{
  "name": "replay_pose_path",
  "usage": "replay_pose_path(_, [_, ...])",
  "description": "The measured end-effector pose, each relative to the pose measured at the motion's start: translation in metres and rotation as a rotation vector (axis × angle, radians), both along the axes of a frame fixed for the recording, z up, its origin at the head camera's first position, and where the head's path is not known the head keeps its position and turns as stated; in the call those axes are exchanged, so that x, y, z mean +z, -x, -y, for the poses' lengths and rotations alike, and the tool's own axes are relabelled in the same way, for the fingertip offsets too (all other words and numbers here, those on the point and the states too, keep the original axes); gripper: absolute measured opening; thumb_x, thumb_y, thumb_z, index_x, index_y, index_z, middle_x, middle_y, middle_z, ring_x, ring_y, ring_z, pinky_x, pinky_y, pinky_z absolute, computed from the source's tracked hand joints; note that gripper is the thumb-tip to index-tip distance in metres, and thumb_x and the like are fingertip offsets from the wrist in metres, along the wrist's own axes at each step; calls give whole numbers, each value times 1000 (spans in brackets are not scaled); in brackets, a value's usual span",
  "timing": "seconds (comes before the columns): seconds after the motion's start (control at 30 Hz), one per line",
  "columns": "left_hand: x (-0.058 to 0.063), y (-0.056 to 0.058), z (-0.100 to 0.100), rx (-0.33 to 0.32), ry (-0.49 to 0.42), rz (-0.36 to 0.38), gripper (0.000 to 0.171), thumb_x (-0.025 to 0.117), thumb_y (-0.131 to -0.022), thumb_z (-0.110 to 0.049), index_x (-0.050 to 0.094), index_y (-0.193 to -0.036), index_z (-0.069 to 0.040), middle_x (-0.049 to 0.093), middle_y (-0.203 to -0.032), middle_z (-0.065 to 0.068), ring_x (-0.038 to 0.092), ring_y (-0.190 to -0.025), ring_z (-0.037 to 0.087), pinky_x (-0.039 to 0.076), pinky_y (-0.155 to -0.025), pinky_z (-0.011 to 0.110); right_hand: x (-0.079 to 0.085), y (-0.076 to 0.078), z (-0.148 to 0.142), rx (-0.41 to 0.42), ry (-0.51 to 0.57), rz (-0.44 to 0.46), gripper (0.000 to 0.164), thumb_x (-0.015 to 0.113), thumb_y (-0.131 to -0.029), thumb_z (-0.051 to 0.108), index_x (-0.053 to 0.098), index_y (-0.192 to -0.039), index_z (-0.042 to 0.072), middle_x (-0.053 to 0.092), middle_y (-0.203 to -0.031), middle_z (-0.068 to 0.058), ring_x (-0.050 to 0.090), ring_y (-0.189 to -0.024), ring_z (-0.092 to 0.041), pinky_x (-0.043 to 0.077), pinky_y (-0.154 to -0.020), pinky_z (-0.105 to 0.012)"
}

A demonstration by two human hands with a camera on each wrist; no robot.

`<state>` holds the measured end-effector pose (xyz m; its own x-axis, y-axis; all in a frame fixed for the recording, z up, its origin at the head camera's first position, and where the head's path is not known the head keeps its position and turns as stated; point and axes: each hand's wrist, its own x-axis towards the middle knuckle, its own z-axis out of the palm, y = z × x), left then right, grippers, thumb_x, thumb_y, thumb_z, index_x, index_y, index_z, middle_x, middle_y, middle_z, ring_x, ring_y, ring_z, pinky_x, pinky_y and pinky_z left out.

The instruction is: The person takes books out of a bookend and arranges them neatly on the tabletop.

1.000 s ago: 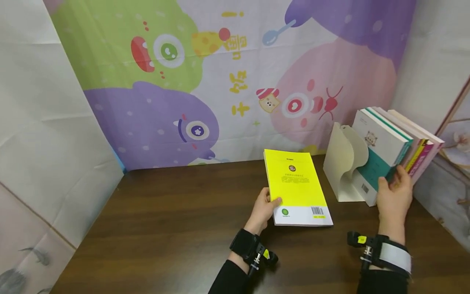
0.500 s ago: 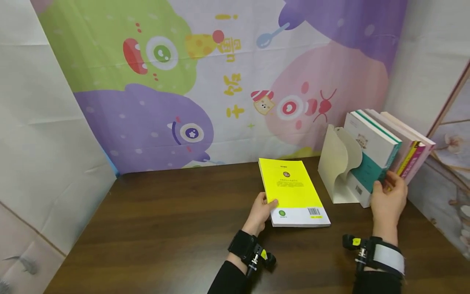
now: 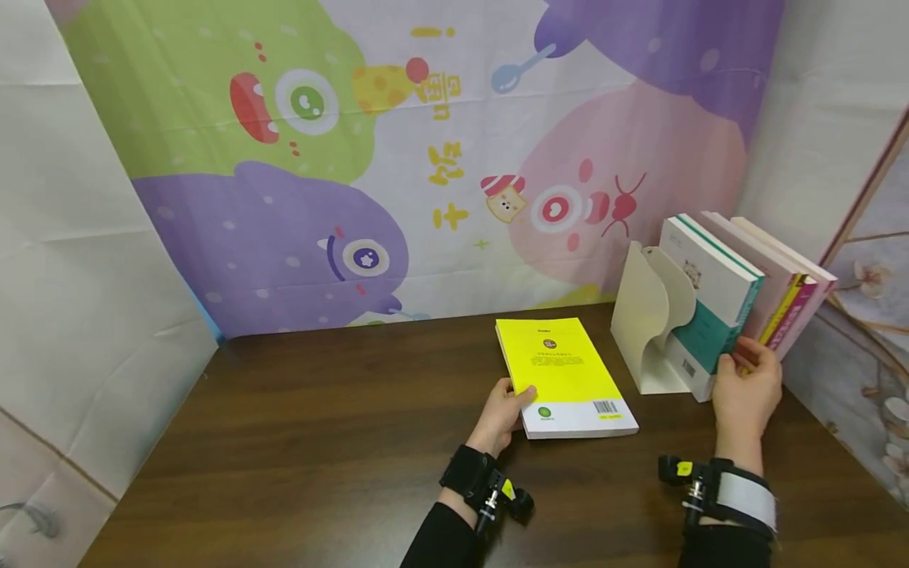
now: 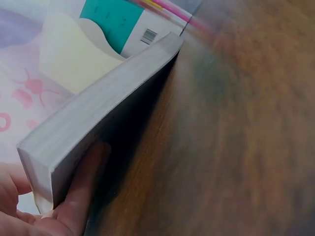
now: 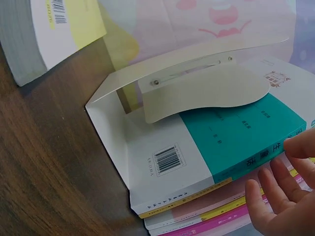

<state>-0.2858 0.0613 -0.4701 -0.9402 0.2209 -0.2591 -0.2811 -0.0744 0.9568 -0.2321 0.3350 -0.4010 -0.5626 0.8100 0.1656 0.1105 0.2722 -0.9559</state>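
Note:
My left hand (image 3: pixel 499 414) grips a yellow-and-white book (image 3: pixel 557 371) by its near left edge, thumb on the cover. In the left wrist view, a finger (image 4: pixel 86 182) lies under the book, which is tilted above the table. My right hand (image 3: pixel 747 392) pinches the spine of a teal-and-white book (image 5: pixel 246 132), with the other fingertips beside the gap behind it. This book stands against a cream bookend (image 3: pixel 642 323). Pink and yellow-spined books (image 3: pixel 788 308) stand to its right, with a narrow gap between.
The brown wooden table (image 3: pixel 319 442) stretches to the left and front. A cartoon-printed cloth (image 3: pixel 440 260) hangs at the back. Pale walls (image 3: pixel 85 237) flank the table, the right one flower-patterned (image 3: pixel 866 315).
The far end of the yellow-and-white book has dropped, so it lies flatter. The gap between the teal-and-white book and the pink ones has widened. The head view has shifted slightly right.

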Motion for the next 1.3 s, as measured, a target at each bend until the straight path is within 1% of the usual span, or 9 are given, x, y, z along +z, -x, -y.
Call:
replay_pose_path(0.13, [-2, 2, -1, -3, -9, 2, 40, 56, -90, -22, 43, -123, -3, 66, -97, 11, 66, -80, 17, 52, -67, 28, -2, 1, -1, -7, -11, -26, 32, 51, -90, 16, 52, -121, 8, 43, -96, 18, 49, -97, -5, 41, -84, -18])
replay_pose_path(0.27, [-2, 3, -3, -5, -7, 6, 41, 56, -90, -24, 43, -123, -3, 65, -97, 10, 65, -80, 17, 52, -68, 27, -2, 1, 0, 0, -2, -56, 30, 52, -90, 17, 51, -119, 10, 47, -93, 20, 49, -94, -2, 40, -83, -16])
replay_pose_path(0.4, [-3, 4, -3, -6, -11, 9, 44, 58, -89, -24, 43, -124, -2, 66, -97, 11, 65, -80, 16, 52, -67, 27, 0, 1, 1, -2, -9, -61, 28, 53, -89, 16, 51, -117, 10, 46, -91, 21, 49, -91, 0, 40, -80, -14])
replay_pose_path(0.63, [-5, 4, -2, -22, -34, -1, 47, 63, -86, -22, 44, -124, 0, 65, -99, 12, 65, -80, 16, 52, -67, 26, -2, 0, 0, 16, -24, -18, 30, 52, -90, 17, 50, -120, 9, 45, -96, 19, 51, -100, -7, 42, -86, -18])
replay_pose_path(0.77, [-3, 4, -1, -40, -53, -20, 45, 62, -86, -17, 45, -123, 1, 65, -100, 13, 64, -81, 16, 52, -69, 27, -2, 0, 0, 13, -44, 3, 31, 52, -90, 17, 49, -120, 7, 45, -98, 17, 51, -102, -10, 42, -87, -19])
replay_pose_path(0.87, [-3, 4, 0, -52, -72, -18, 42, 60, -85, -10, 46, -123, 1, 64, -102, 13, 63, -83, 17, 51, -70, 28, -1, 0, 1, 13, -45, 12, 32, 52, -90, 17, 49, -121, 6, 45, -99, 15, 51, -103, -13, 42, -87, -20])
replay_pose_path(0.97, [-3, 5, 1, -55, -104, 8, 42, 54, -83, -5, 46, -124, 0, 64, -105, 13, 63, -83, 18, 51, -70, 28, 0, 0, 2, 14, -36, 31, 32, 52, -90, 17, 49, -121, 7, 45, -101, 14, 51, -104, -14, 43, -89, -22])
replay_pose_path(1.17, [-2, 7, 1, -61, -168, 44, 46, 45, -80, 1, 46, -126, 0, 62, -110, 14, 61, -81, 20, 49, -69, 28, -3, -1, 1, 11, -37, 67, 29, 52, -90, 18, 51, -117, 9, 50, -102, 9, 53, -95, -7, 45, -84, -21])
replay_pose_path(1.3, [2, 5, 3, -88, -145, 36, 45, 45, -82, 3, 44, -126, 3, 61, -110, 17, 61, -82, 19, 50, -71, 29, -5, -1, 0, 5, -57, 59, 28, 56, -88, 19, 52, -114, 8, 50, -98, 10, 51, -85, 1, 44, -78, -15])
